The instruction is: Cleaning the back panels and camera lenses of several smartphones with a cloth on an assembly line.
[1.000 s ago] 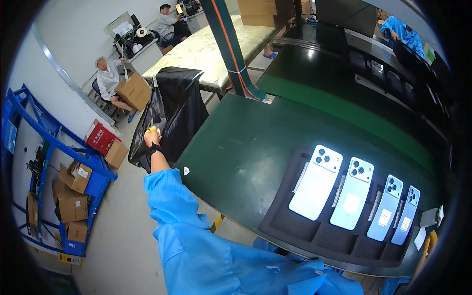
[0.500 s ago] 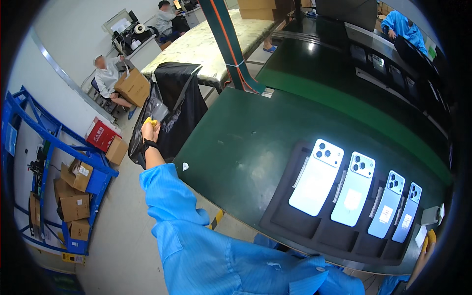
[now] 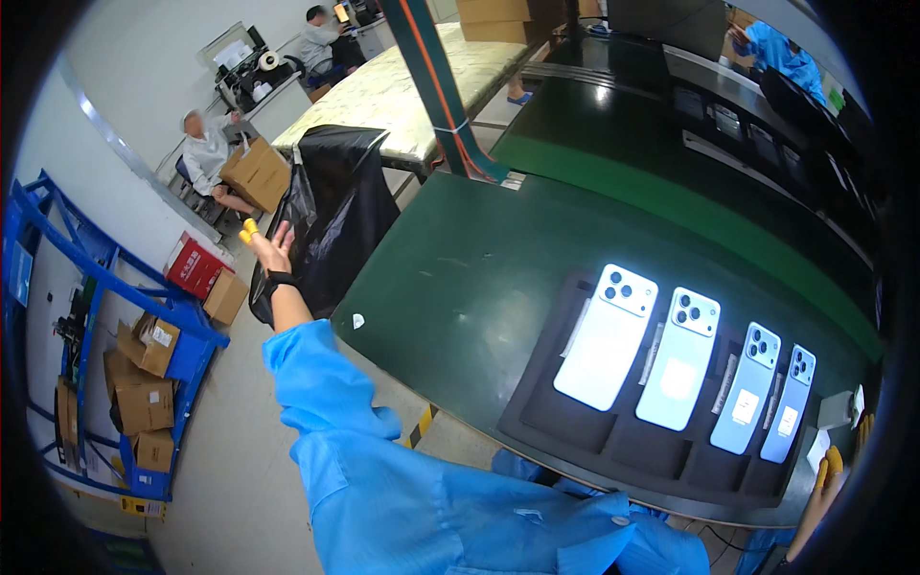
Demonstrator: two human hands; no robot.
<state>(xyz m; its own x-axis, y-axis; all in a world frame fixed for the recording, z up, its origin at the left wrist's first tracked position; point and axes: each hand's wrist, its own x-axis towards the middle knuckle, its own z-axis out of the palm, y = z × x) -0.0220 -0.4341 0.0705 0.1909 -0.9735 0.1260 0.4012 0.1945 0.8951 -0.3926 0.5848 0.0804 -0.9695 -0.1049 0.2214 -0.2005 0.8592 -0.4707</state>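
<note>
My left hand [image 3: 271, 247] reaches out at the left, fingers spread, with yellow cots on its fingertips and nothing held. It is beside the mouth of a black plastic bag [image 3: 347, 206] that hangs at the table's end. At the far right edge my right hand [image 3: 822, 484] shows only in part, yellow cots on its fingertips. It is close to a small white piece [image 3: 817, 448]; whether it grips that is not visible. Several light-blue phones, backs up, lie in a black foam tray [image 3: 551, 407], among them a large phone [image 3: 607, 350] and a narrow phone [image 3: 789, 412].
The green table [image 3: 441, 287] carries a white scrap [image 3: 358, 321] near its edge. A green post [image 3: 428, 81] rises behind it. At the left stands a blue rack [image 3: 206, 369] with cardboard boxes [image 3: 144, 401]. Other people [image 3: 206, 149] sit at the back; another person [image 3: 786, 57] works far right.
My left hand has let go of a clear piece of film by the black bag, spread its fingers and shifted slightly left. More of my right hand's fingers show.
</note>
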